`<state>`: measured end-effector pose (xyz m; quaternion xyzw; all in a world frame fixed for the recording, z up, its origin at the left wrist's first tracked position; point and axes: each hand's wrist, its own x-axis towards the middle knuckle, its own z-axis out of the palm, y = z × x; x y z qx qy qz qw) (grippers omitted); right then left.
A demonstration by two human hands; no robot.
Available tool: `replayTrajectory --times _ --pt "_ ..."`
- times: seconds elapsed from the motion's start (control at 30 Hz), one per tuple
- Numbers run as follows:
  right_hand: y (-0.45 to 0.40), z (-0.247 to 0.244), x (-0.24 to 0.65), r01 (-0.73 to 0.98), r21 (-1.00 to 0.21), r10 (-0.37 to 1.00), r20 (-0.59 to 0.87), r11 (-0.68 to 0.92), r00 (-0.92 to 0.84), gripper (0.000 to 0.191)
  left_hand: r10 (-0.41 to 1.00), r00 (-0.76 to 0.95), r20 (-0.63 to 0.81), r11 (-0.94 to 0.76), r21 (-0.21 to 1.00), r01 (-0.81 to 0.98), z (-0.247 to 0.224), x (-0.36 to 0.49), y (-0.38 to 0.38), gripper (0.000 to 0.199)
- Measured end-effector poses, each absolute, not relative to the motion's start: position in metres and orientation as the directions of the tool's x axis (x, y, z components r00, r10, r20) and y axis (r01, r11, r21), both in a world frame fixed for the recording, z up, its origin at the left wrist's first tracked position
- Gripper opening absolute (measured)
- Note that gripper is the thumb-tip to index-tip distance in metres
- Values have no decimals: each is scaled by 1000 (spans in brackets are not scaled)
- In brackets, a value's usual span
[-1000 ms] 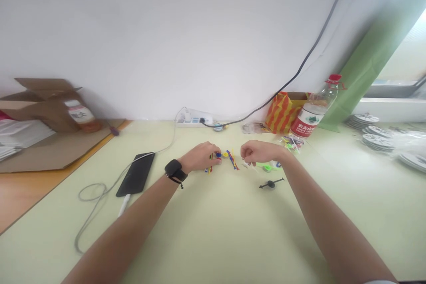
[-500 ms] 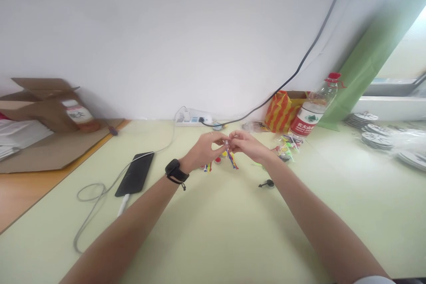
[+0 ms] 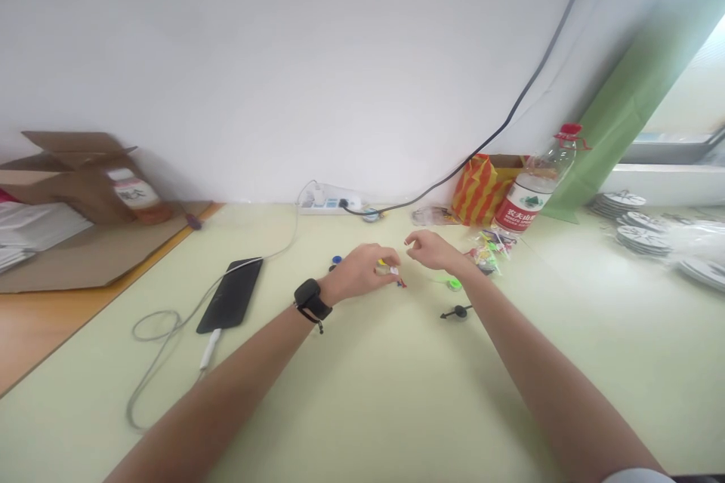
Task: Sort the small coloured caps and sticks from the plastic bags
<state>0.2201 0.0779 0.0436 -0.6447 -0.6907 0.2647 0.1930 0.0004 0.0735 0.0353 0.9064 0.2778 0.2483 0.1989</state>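
My left hand (image 3: 365, 272) is over the middle of the table, its thumb and fingers closed round a small pale piece (image 3: 393, 270). Beneath and beside it lie small coloured parts, with a blue one (image 3: 337, 259) to the left and red-blue tips (image 3: 402, 283) past the thumb. To the right, my right hand (image 3: 431, 250) is raised with bent fingers; its thumb and index finger pinch something too small to make out. A green round piece (image 3: 454, 284) and a black arrow-shaped piece (image 3: 458, 312) lie near my right forearm.
A phone (image 3: 229, 298) with a cable lies left. At the back are a power strip (image 3: 328, 204), a striped bag (image 3: 481, 189) and a bottle (image 3: 529, 192). Bagged coloured parts (image 3: 488, 253) lie before the bottle; stacked discs (image 3: 643, 238) are at right, a cardboard box (image 3: 84, 181) at left.
My hands, together before, have moved apart. The left has come lower and right over the coloured parts; the right has shifted slightly right. The blue and green pieces now show.
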Motion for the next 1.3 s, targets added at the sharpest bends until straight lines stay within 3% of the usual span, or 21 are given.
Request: replayTrajectory --times 0.2,0.43,0.73,0.9,1.3 --pt "81 26 216 831 -556 975 -169 23 -141 30 566 786 249 -798 403 448 23 -1 76 11" --pt "81 20 207 829 -556 982 -110 67 -153 30 583 758 292 -806 320 497 28 -11 85 24" --pt "82 9 195 786 -600 976 -41 149 -216 30 574 780 247 -800 374 470 25 -14 90 23" --pt "83 9 198 776 -605 972 -14 178 -234 28 536 807 249 -830 331 449 36 -25 95 24" --pt "84 9 195 764 -588 947 14 267 -320 23 629 764 141 -757 334 561 27 -44 114 36"
